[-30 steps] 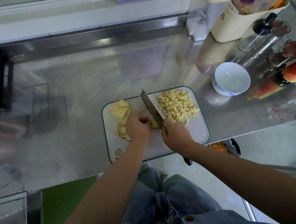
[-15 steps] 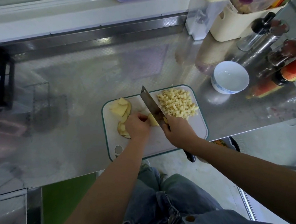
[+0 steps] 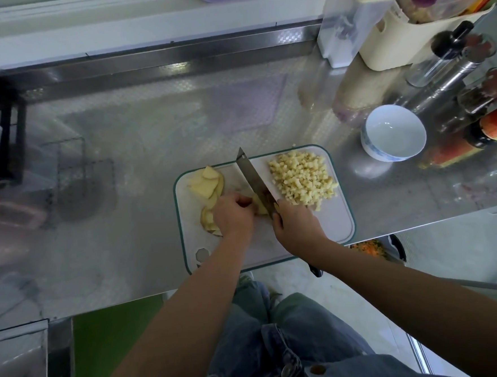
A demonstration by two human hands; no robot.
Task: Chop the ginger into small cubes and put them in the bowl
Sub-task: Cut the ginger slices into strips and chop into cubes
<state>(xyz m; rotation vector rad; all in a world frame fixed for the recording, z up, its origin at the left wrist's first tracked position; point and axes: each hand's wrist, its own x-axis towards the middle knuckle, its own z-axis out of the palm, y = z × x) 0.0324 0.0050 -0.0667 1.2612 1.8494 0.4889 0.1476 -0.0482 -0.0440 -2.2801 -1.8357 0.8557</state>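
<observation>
Gripping the kitchen knife (image 3: 254,182) by its handle with the right grip (image 3: 295,226), closed tight round it; slanting the blade across the cutting board (image 3: 326,230), tip pointing away; pinning a small ginger piece (image 3: 259,207) to the board with the left grip (image 3: 233,216), fingertips curled down onto it just left of the blade; apparently cutting that piece down.

Judging the ginger as light, firm and fibrous, probably damp and a little slippery on its cut faces; calling for a steady downward hold on top of the piece, knuckles forward and fingertips tucked back, given the narrow margin beside the edge.

Leaving two small stacks of ginger slices (image 3: 207,184) at the left side of the board, one near the far corner, the other partly hidden under the left grip; reckoning them thin yet stiff enough to lift by pinching the edges, and likely to slide apart under a push.

Heaping the finished ginger cubes (image 3: 302,180) on the right half of the board, just beside the blade; treating them as loose and tiny, so better scooped on the flat of the blade or swept off the board than picked up singly.

Leaving the white bowl (image 3: 393,132) empty on the steel desk (image 3: 149,130), near the far right corner of the board; not yet putting any ginger into it.
</observation>
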